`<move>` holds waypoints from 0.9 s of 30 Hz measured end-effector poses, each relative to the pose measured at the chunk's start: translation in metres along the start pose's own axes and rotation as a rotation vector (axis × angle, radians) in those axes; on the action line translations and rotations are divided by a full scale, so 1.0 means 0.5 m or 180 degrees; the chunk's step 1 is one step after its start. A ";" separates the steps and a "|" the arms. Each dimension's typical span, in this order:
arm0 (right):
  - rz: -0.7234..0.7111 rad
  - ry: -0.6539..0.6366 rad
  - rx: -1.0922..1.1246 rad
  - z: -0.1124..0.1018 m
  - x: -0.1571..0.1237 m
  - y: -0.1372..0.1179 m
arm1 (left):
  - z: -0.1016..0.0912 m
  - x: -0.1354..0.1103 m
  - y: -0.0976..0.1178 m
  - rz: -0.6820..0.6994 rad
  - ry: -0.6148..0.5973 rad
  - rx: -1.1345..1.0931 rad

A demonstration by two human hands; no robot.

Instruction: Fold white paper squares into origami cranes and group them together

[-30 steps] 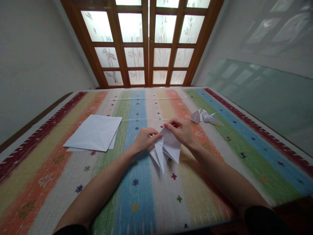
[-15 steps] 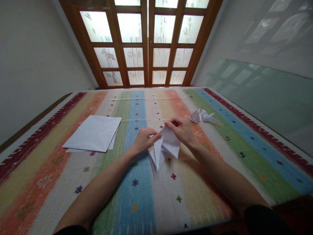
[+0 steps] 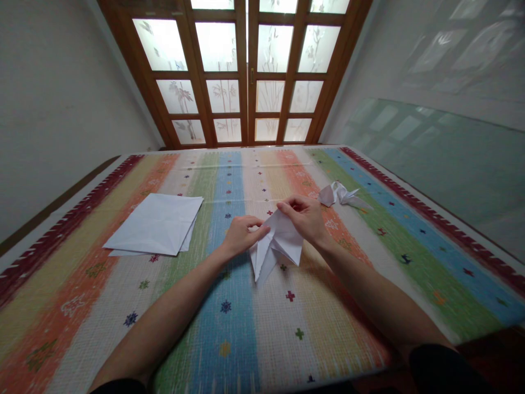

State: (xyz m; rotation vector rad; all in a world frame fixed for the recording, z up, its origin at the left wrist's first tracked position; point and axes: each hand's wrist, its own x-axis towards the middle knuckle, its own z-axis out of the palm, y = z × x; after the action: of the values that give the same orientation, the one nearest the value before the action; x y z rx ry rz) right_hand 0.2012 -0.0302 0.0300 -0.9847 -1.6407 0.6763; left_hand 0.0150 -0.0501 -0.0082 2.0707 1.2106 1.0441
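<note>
A white sheet of folded paper [image 3: 283,236] is held between my two hands, just above the striped tablecloth. Its flaps hang down in pointed folds towards me. My left hand [image 3: 245,234] pinches the paper's left edge between thumb and fingers. At the upper right, my right hand [image 3: 302,216] grips the top corner, thumb against curled fingers. The fingers' far sides are hidden.
A small stack of white square paper [image 3: 153,221] lies to the left on the tablecloth [image 3: 223,334]. Beyond my right hand sit folded white paper figures [image 3: 342,195]. A wooden door with glass panes [image 3: 248,76] stands past the table's far edge.
The paper's lower left flap has swung and spread, its tip now shorter and further left. Both hands keep their pinch and have barely moved.
</note>
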 end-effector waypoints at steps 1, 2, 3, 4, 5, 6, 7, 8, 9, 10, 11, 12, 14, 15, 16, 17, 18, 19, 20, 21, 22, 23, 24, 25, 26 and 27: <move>-0.0019 0.0017 -0.0017 0.000 0.000 -0.001 | -0.001 0.000 0.000 -0.0051 0.0047 -0.0040; -0.0029 0.0021 -0.0040 -0.001 0.000 -0.001 | -0.001 0.000 -0.001 -0.0092 0.0096 -0.0069; -0.0033 0.0014 -0.0068 -0.001 -0.001 -0.001 | -0.001 0.000 -0.002 -0.0119 0.0135 -0.0087; -0.0036 -0.0001 -0.0100 0.000 -0.001 -0.001 | -0.001 0.001 -0.003 -0.0136 0.0156 -0.0099; -0.0039 -0.0014 -0.0129 0.000 -0.002 0.000 | -0.001 0.001 -0.004 -0.0145 0.0150 -0.0108; -0.0047 -0.0025 -0.0154 0.001 -0.002 0.000 | -0.001 0.002 -0.004 -0.0145 0.0132 -0.0117; -0.0056 -0.0027 -0.0170 0.001 -0.003 0.001 | -0.001 0.002 -0.003 -0.0141 0.0104 -0.0131; -0.0066 -0.0024 -0.0182 0.002 -0.003 0.001 | -0.001 0.002 -0.002 -0.0134 0.0082 -0.0149; -0.0073 -0.0021 -0.0188 0.002 -0.004 0.002 | -0.002 0.002 -0.001 -0.0124 0.0070 -0.0171; -0.0078 -0.0021 -0.0192 0.002 -0.004 0.002 | -0.002 0.002 0.000 -0.0112 0.0060 -0.0192; -0.0081 -0.0024 -0.0193 0.002 -0.004 0.002 | -0.002 0.002 0.002 -0.0101 0.0060 -0.0208; -0.0085 -0.0027 -0.0192 0.002 -0.003 0.003 | -0.002 0.002 0.003 -0.0094 0.0065 -0.0216; -0.0107 -0.0017 -0.0185 0.002 -0.003 0.005 | 0.000 0.002 0.003 -0.0105 0.0058 -0.0221; -0.0119 0.0002 -0.0178 0.002 -0.002 0.005 | 0.000 0.002 0.002 -0.0131 0.0049 -0.0230; -0.0125 0.0026 -0.0171 0.002 -0.002 0.006 | 0.001 0.003 0.000 -0.0171 0.0057 -0.0260; -0.0123 0.0051 -0.0169 0.002 -0.001 0.007 | 0.002 0.004 -0.003 -0.0222 0.0086 -0.0324; -0.0109 0.0071 -0.0170 0.002 -0.001 0.007 | 0.003 0.005 -0.005 -0.0287 0.0142 -0.0426; -0.0086 0.0091 -0.0173 0.002 0.000 0.006 | 0.003 0.006 -0.008 -0.0366 0.0230 -0.0563; -0.0059 0.0107 -0.0178 0.001 0.000 0.005 | 0.003 0.007 -0.010 -0.0458 0.0331 -0.0718; -0.0037 0.0117 -0.0185 0.001 0.000 0.005 | 0.003 0.008 -0.012 -0.0553 0.0432 -0.0862; -0.0021 0.0124 -0.0190 0.001 0.001 0.004 | 0.002 0.009 -0.013 -0.0639 0.0516 -0.0969; -0.0013 0.0136 -0.0187 0.001 0.001 0.003 | 0.001 0.010 -0.013 -0.0699 0.0572 -0.1029; -0.0014 0.0145 -0.0182 0.001 0.001 0.003 | 0.000 0.010 -0.013 -0.0722 0.0608 -0.1043; -0.0018 0.0154 -0.0175 0.000 0.002 0.003 | 0.000 0.010 -0.012 -0.0706 0.0617 -0.1016; -0.0019 0.0162 -0.0168 0.000 0.002 0.003 | 0.000 0.010 -0.011 -0.0669 0.0599 -0.0965; -0.0016 0.0170 -0.0166 -0.001 0.002 0.003 | 0.000 0.010 -0.010 -0.0633 0.0568 -0.0904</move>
State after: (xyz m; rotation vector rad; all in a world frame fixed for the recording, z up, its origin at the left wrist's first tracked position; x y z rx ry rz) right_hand 0.2017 -0.0284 0.0294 -1.0276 -1.6205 0.6016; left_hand 0.0141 -0.0432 -0.0098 1.6359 1.2433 1.2450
